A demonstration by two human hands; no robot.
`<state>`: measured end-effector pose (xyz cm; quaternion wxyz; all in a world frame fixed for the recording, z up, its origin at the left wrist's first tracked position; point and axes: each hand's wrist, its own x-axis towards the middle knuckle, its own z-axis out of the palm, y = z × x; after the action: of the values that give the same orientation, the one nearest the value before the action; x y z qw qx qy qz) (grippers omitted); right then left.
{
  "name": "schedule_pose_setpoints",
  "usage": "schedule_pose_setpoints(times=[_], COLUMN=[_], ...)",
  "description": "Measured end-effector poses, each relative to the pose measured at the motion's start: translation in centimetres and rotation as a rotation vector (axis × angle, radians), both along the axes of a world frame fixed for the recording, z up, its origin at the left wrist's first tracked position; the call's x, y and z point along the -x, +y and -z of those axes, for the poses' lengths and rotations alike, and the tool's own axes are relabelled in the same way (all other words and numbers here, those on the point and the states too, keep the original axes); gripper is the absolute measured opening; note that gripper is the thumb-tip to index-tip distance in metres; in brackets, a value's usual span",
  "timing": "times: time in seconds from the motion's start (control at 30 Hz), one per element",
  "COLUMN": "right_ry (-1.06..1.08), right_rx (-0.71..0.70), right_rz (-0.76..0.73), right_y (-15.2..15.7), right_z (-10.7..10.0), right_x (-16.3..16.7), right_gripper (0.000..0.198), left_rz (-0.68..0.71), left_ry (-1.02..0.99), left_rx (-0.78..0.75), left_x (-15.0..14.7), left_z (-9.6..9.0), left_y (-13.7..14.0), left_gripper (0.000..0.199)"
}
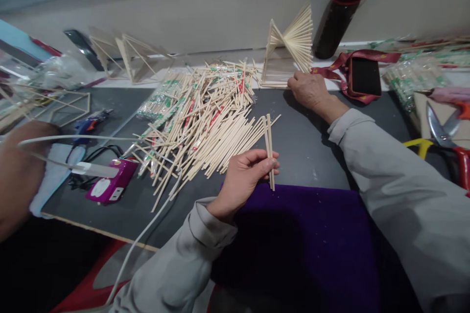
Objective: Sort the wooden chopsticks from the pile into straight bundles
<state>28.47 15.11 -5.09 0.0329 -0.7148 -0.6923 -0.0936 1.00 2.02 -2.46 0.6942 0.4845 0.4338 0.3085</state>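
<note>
My left hand (pixel 251 176) is closed, pinching a pair of bare chopsticks (pixel 270 142) upright between thumb and fingers, above the table's front edge. Farther back, my right hand (pixel 310 89) has its fingers curled at the lower right corner of a twisted, fan-like chopstick structure (pixel 290 41), which stands on the table by the wall; its fingertips are partly hidden. Left of my hands spreads a big heap of loose chopsticks (pixel 227 142), some in wrappers with green and red print.
A dark bottle (pixel 336 19) and a phone (pixel 364 76) with a red strap lie behind my right hand. Scissors (pixel 442 124) are at right. On the left are a purple power adapter (pixel 112 181) with cables, a blue glue gun (pixel 88 126), stick frames (pixel 132 58) and another person's blurred hand (pixel 27 156).
</note>
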Motion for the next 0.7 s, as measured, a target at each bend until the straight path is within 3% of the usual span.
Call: schedule_pose_setpoints(times=[0.47, 0.7], right_ry=[-0.046, 0.008], right_rx=[-0.075, -0.078], right_rz=[-0.045, -0.007], right_y=[0.6, 0.3], right_z=[0.6, 0.0], right_x=[-0.1, 1.7], right_gripper=[0.04, 0.048], left_rz=[-0.001, -0.029], left_ry=[0.02, 0.062], left_rx=[0.008, 0.007], left_x=[0.2, 0.3], left_z=[0.1, 0.2], left_y=[0.2, 0.5], left_gripper=[0.024, 0.027])
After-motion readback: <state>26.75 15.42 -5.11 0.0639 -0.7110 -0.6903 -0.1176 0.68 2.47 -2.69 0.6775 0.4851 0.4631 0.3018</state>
